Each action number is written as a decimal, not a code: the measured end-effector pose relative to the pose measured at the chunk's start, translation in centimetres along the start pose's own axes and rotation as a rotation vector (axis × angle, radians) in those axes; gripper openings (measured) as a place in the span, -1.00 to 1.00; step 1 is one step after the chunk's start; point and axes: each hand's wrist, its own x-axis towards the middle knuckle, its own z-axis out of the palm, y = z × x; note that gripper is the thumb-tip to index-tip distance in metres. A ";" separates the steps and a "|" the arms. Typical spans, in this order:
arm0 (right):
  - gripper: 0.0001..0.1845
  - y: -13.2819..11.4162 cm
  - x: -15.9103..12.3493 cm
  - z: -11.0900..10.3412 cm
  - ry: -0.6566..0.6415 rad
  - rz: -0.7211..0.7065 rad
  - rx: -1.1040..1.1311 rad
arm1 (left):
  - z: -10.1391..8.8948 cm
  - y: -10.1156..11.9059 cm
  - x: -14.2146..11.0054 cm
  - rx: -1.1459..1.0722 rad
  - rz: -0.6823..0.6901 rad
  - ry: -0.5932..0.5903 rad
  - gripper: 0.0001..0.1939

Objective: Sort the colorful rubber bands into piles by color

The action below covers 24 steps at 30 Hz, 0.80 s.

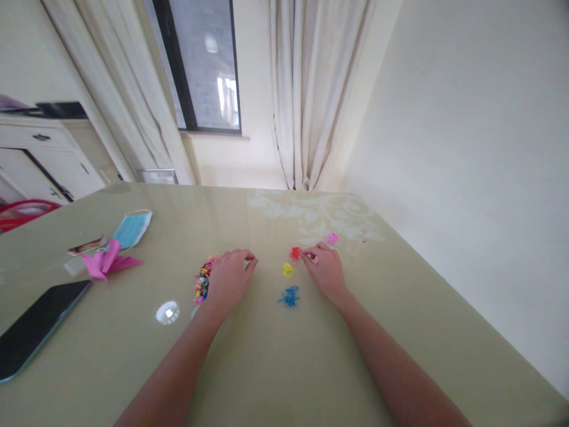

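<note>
1. Phone point(42, 326) with a dark screen, lying on the table point(275, 373). The left edge of the view cuts off a bit of it.
2. Mixed pile point(203, 283) of tiny, thin loops, like little rubber bands. It has red, yellow, blue, pink and dark bits all jumbled up. The left hand hides its right side, and the loops are too small to count.
3. Left hand point(231, 274), palm down over the mixed pile. Its fingers bend, with the thumb and pointing finger close together at the tips. I cannot tell if they have a loop. The other fingers are mostly hidden.
4. Blue pile point(290, 296), the nearest of the small piles. It is spread out and spiky, with loose ends poking out.
5. Yellow pile point(288, 271), just past the blue one. It is small, and its loops run into each other.
6. Red pile point(296, 254), just past the yellow one. It is bright and bunched up, and a bit blurry.
7. Right hand point(325, 270), with its thumb and pointing finger pinched at the red pile's right edge. I cannot tell if a loop is between them.
8. Pink pile point(332, 238), just beyond the right hand. It is small and too blurry to see each loop.
</note>
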 end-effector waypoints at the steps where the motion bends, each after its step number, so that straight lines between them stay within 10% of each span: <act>1: -0.85 0.0 0.0 -0.1 -0.014 0.002 0.008 | -0.1 0.0 0.0 0.002 -0.007 0.008 -0.68; 6: -0.86 -0.4 -0.3 0.2 -0.103 0.004 0.064 | -0.3 0.4 0.0 0.005 -0.026 -0.010 -0.69; 14: -0.82 -0.5 0.2 -0.7 0.116 -0.025 0.113 | -0.4 0.4 -0.3 0.106 -0.056 -0.013 -0.67; 24: -0.70 1.7 -0.3 -5.9 0.093 0.173 0.756 | 1.0 -1.4 -0.2 0.331 -0.048 -0.058 -0.68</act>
